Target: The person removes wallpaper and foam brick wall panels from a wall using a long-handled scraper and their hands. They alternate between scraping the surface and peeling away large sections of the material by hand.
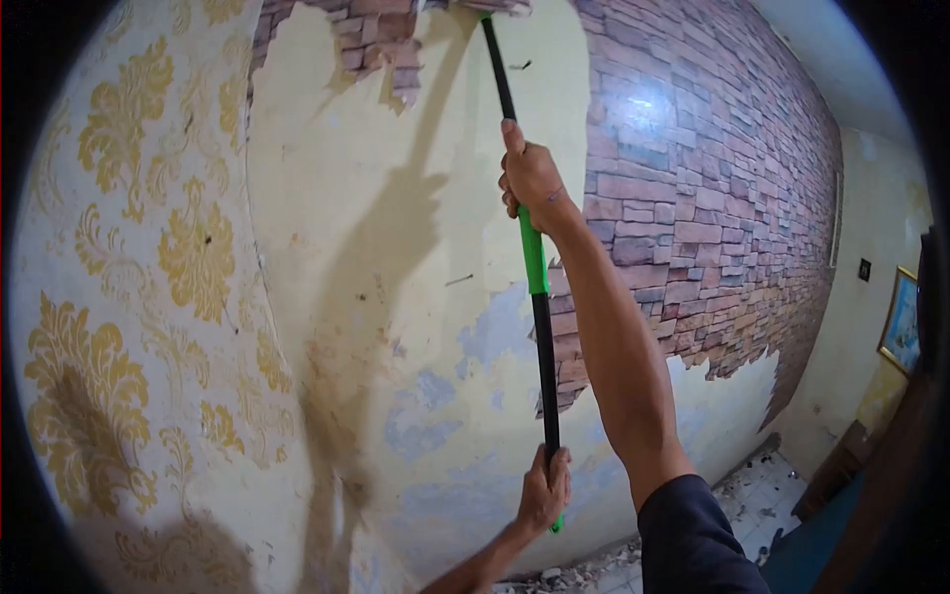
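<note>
Green-and-black pole (534, 262) slanting 12 to 5 o'clock, wrapped tight by right hand (532, 183) at 1 and left hand (543, 492) at 5, apparently scraping toward ragged brick-print wallpaper (376, 35) near 11–12, calling for steady upward pressure.

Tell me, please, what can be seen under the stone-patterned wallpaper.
Past the ragged edges of the stone-patterned wallpaper, pale yellow wall shows, with bluish-grey patches lower down. Whatever lies behind the remaining paper is covered.
</note>
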Motion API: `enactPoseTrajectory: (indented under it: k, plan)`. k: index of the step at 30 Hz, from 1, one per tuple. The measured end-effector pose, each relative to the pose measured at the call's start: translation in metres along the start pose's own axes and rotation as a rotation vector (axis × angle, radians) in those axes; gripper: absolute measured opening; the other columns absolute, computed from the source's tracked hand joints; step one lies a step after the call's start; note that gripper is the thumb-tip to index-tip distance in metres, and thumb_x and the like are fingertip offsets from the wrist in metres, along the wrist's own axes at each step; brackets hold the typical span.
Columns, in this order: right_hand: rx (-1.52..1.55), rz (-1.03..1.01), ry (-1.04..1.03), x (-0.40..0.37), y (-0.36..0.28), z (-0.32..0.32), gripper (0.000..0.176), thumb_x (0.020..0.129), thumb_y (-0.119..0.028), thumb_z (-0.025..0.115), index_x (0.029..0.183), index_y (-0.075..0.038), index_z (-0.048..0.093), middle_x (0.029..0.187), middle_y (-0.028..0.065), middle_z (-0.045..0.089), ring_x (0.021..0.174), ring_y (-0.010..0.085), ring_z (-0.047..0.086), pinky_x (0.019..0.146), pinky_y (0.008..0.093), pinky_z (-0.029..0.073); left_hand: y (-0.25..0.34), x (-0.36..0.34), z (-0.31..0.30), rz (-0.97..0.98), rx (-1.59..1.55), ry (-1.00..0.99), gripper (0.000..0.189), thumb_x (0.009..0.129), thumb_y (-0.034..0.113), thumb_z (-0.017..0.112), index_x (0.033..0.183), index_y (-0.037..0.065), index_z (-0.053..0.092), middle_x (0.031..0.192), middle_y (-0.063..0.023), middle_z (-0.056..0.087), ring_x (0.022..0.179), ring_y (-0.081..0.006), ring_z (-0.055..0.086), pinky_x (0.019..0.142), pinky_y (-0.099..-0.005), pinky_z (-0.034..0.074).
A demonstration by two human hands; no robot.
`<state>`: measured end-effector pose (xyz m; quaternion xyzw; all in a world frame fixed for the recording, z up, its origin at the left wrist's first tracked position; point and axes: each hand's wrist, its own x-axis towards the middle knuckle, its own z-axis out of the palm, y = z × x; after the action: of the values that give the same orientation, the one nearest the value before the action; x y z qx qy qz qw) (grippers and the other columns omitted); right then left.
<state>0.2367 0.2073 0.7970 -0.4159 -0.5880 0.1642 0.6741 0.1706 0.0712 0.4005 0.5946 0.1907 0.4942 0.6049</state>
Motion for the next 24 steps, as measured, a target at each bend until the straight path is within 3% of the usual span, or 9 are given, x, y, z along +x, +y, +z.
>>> enactPoseTrajectory:
  k: [5,7,9,11,13,14,16,20,24]
  plan:
    - [0.019,-0.086,-0.022,-0.053,0.039,-0.007,0.065,0.106,-0.066,0.045,0.075,-0.01,0.048,0.055,0.0009,0.044,0.037,0.0135,0.045,0.035,0.0325,0.039,-0.025,-0.053,-0.002,-0.152,0.014,0.006,0.032,0.115,0.035,0.045,0.106,0.005,0.049,0.06,-0.0017,0.046,0.046,-0.0111,0.045,0.046,-0.029,0.04]
    - [0.028,0.018,0.012,-0.082,0.068,-0.005,0.068,0.106,-0.067,0.044,0.071,-0.009,0.048,0.053,0.0015,0.044,0.036,0.0153,0.047,0.035,0.0337,0.04,-0.054,-0.076,-0.018,-0.188,0.033,0.019,0.032,0.114,0.035,0.045,0.106,0.005,0.049,0.06,-0.0015,0.046,0.046,-0.0109,0.045,0.046,-0.0289,0.04]
    - [-0.035,-0.112,0.049,-0.053,0.072,-0.001,0.069,0.106,-0.068,0.043,0.069,-0.01,0.047,0.053,0.0016,0.044,0.037,0.0159,0.047,0.035,0.0344,0.04,-0.058,-0.059,-0.026,-0.216,0.059,0.039,0.031,0.114,0.035,0.045,0.106,0.005,0.049,0.06,-0.0014,0.046,0.046,-0.0107,0.046,0.045,-0.0288,0.04]
    - [-0.108,-0.226,0.079,-0.008,0.041,-0.003,0.074,0.103,-0.073,0.042,0.065,-0.01,0.047,0.053,0.0028,0.045,0.039,0.0172,0.049,0.037,0.0352,0.042,-0.04,-0.022,-0.022,0.005,0.177,0.074,0.034,0.114,0.037,0.046,0.106,0.005,0.049,0.059,-0.0005,0.045,0.044,-0.0098,0.045,0.043,-0.0288,0.039]
    - [-0.058,-0.205,0.045,0.063,-0.016,-0.007,0.072,0.1,-0.076,0.046,0.071,-0.009,0.05,0.058,0.0046,0.048,0.041,0.0177,0.047,0.04,0.0363,0.044,0.041,0.032,0.001,0.087,0.123,0.035,0.033,0.114,0.037,0.046,0.106,0.005,0.049,0.058,0.0006,0.044,0.043,-0.0087,0.044,0.041,-0.0287,0.038]
    - [-0.057,-0.039,0.092,0.059,-0.049,-0.005,0.068,0.102,-0.073,0.046,0.074,-0.01,0.048,0.061,0.0041,0.048,0.042,0.0167,0.047,0.041,0.0358,0.043,0.056,0.029,0.011,0.073,0.11,0.039,0.033,0.114,0.037,0.046,0.106,0.005,0.049,0.058,0.0006,0.044,0.043,-0.0087,0.044,0.041,-0.0287,0.038]
    - [-0.021,-0.011,0.008,0.058,-0.064,-0.019,0.066,0.106,-0.065,0.046,0.074,-0.007,0.047,0.059,0.0057,0.046,0.045,0.0201,0.046,0.044,0.0398,0.042,0.076,0.03,0.033,0.063,0.038,-0.048,0.031,0.114,0.036,0.046,0.106,0.006,0.048,0.057,0.0012,0.043,0.043,-0.0085,0.043,0.042,-0.0286,0.038]
    - [-0.025,-0.052,0.042,0.022,-0.032,-0.015,0.067,0.104,-0.067,0.048,0.076,-0.007,0.049,0.059,0.0055,0.05,0.041,0.0171,0.049,0.038,0.0359,0.042,0.046,0.0,0.025,-0.043,-0.072,-0.012,0.033,0.114,0.035,0.046,0.105,0.003,0.048,0.057,0.0009,0.042,0.043,-0.0089,0.043,0.042,-0.0288,0.037]
    - [0.072,-0.02,-0.013,-0.043,0.032,-0.015,0.069,0.105,-0.068,0.044,0.072,-0.008,0.048,0.053,0.0039,0.046,0.035,0.0163,0.046,0.034,0.0334,0.04,-0.023,-0.052,-0.004,-0.056,0.09,0.071,0.031,0.114,0.034,0.046,0.105,0.005,0.049,0.058,0.0011,0.042,0.043,-0.0084,0.043,0.041,-0.0284,0.036]
